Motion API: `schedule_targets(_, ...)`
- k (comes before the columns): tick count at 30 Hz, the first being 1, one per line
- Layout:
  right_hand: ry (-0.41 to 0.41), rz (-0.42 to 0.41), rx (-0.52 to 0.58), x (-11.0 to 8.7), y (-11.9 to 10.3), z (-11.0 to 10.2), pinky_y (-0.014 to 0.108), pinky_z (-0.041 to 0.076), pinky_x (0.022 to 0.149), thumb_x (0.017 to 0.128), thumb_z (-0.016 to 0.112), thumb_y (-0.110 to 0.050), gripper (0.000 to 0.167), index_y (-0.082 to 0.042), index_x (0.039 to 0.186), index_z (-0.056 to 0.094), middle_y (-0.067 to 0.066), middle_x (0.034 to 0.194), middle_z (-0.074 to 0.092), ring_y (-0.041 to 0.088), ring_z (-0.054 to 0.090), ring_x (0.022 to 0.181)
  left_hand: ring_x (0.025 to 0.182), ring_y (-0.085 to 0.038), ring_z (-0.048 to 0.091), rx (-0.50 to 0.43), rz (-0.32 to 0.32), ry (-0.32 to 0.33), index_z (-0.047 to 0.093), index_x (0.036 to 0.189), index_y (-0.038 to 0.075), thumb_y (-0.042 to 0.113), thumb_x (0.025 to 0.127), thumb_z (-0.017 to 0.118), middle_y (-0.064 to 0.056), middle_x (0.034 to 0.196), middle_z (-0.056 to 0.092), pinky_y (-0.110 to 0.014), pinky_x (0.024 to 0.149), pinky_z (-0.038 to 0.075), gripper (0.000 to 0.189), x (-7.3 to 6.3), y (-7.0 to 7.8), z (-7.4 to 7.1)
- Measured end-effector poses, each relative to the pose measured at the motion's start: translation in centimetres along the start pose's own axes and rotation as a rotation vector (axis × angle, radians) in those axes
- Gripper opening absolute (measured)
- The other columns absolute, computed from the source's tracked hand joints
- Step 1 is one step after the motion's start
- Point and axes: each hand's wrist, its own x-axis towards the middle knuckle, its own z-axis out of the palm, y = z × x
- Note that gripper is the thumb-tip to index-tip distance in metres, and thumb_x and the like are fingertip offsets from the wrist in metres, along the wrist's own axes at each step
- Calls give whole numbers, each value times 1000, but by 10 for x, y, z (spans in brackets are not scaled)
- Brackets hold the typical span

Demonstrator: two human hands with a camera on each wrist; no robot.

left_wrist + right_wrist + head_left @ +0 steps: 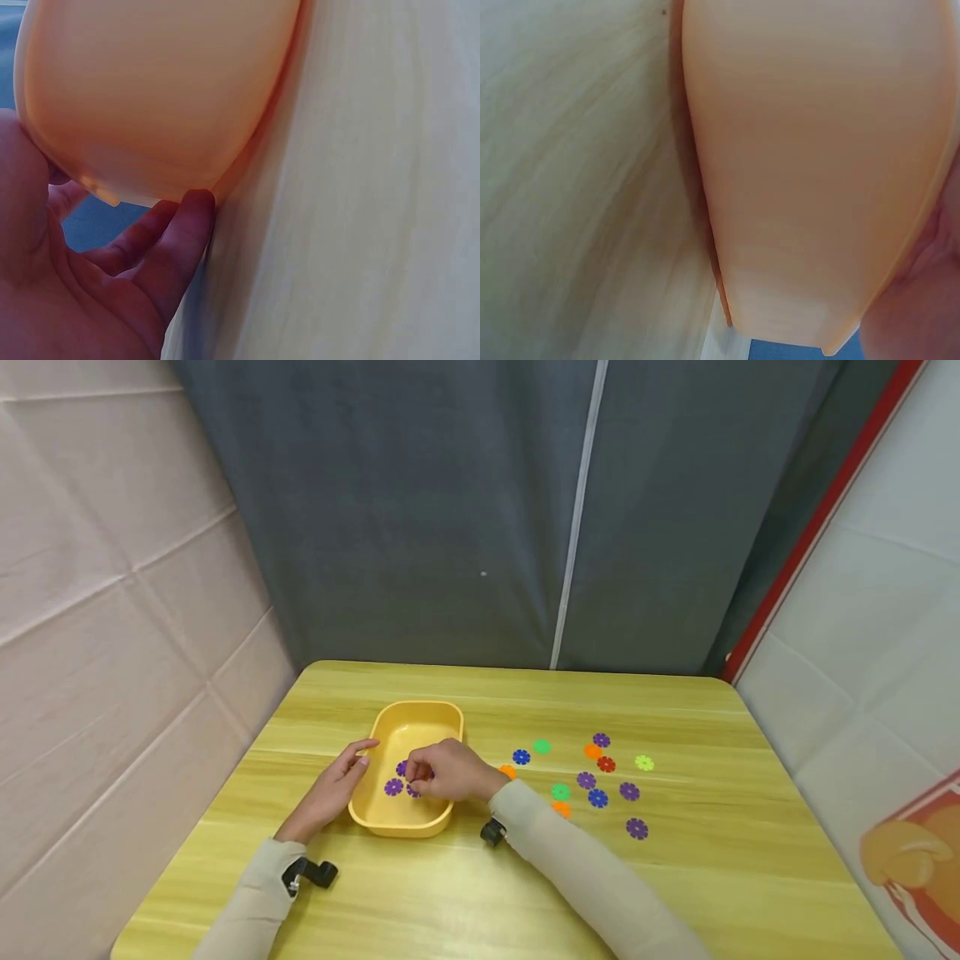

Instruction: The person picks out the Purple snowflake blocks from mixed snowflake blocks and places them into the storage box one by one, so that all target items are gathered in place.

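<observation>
A yellow plastic tray (405,828) stands on the table, with several purple snowflake discs (393,787) on its floor. My left hand (333,789) grips the tray's left side, thumb by the rim; in the left wrist view its fingertips (199,201) press the outer wall. Reaching over the right rim, my right hand (453,770) has its fingers curled down inside the tray. Thumb and forefinger pinch at a purple snowflake disc (413,792), which they partly cover. The right wrist view shows mostly the tray's outer wall (810,165), and the fingertips are hidden there.
Right of the tray lie loose snowflake discs: blue (521,757), green (542,747), orange (592,751), red (606,764), yellow-green (644,763) and several purple ones (637,828). A grey curtain (420,527) hangs behind the wooden table (465,902).
</observation>
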Motion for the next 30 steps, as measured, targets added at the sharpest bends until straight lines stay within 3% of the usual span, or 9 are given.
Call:
schedule_targets(4, 10, 11, -20, 0, 0, -1, 16, 50, 73, 95, 77, -19, 6, -24, 96, 73, -18, 83, 69, -4, 61, 76, 119, -31, 63, -4, 3, 5, 43, 159, 29, 42, 116, 39, -18, 133, 60, -39, 96, 52, 45, 1, 0, 0)
schedule_targets(9, 12, 44, 44, -2, -1, -4, 15, 53, 79, 98, 75, -18, 5, -23, 98, 73, -15, 92, 72, -1, 62, 83, 123, -33, 62, 8, -4, 0, 42, 159, 30, 41, 116, 39, -19, 136, 60, -44, 100, 52, 45, 0, 1, 0)
schedule_targets(19, 76, 11, 145, -5, 1, -10, 17, 54, 76, 97, 78, -15, 5, -15, 100, 75, -13, 91, 73, 0, 64, 81, 114, -30, 65, -7, 9, -11, 42, 159, 26, 36, 116, 39, -20, 131, 61, -36, 90, 53, 44, 0, 2, 0)
schedule_targets(26, 106, 69, 225, -17, 4, -22, 20, 56, 77, 97, 76, -15, 7, -20, 101, 72, -13, 93, 72, 5, 64, 84, 115, -30, 65, 15, -5, -2, 42, 159, 29, 43, 116, 38, -19, 133, 60, -35, 91, 53, 46, -1, 2, 0)
schedule_targets(30, 128, 85, 220, -24, 5, -33, 29, 58, 84, 98, 77, -18, 7, -19, 103, 73, -14, 95, 72, 5, 65, 87, 117, -31, 64, 19, -16, -3, 42, 159, 29, 44, 116, 38, -19, 134, 59, -36, 93, 53, 46, -2, 4, -1)
